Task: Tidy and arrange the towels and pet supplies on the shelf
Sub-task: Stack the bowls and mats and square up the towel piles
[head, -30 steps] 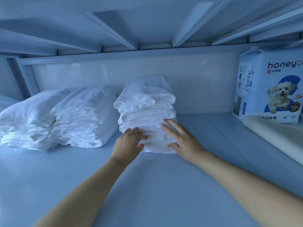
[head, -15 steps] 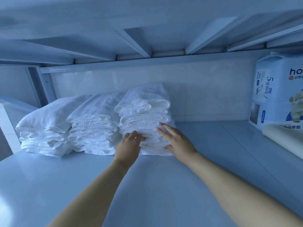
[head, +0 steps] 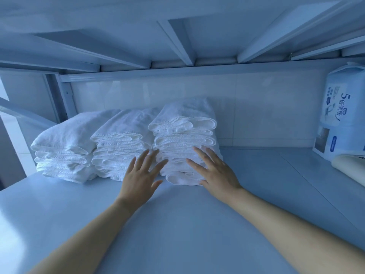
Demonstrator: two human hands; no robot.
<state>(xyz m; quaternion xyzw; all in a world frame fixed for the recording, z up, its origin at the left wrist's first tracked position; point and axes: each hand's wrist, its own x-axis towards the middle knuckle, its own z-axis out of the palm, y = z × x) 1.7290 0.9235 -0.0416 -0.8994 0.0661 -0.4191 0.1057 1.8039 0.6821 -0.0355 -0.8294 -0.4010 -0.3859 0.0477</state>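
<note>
The pale shelf (head: pixel 177 224) is being occupied along its back by three stacks of folded white towels, standing side by side against the wall (head: pixel 256 107) and touching one another: the left stack (head: pixel 65 147), the middle stack (head: pixel 118 143) and the right stack (head: pixel 183 133), the last rising highest. At the far right end, well apart from the towels, a pet pad pack (head: pixel 339 123) is being kept upright, with a pale roll (head: pixel 349 165) lying just in front of it. Both bare forearms are being extended over the shelf. The right hand (head: pixel 219 173) is being held flat, fingers straight and spread wide, against the lower front of the right stack. The left hand (head: pixel 138 178) is being held likewise wide, fingers straight, at the seam between the middle and right stacks; contact there cannot be told. Nothing is being gripped by either hand
</note>
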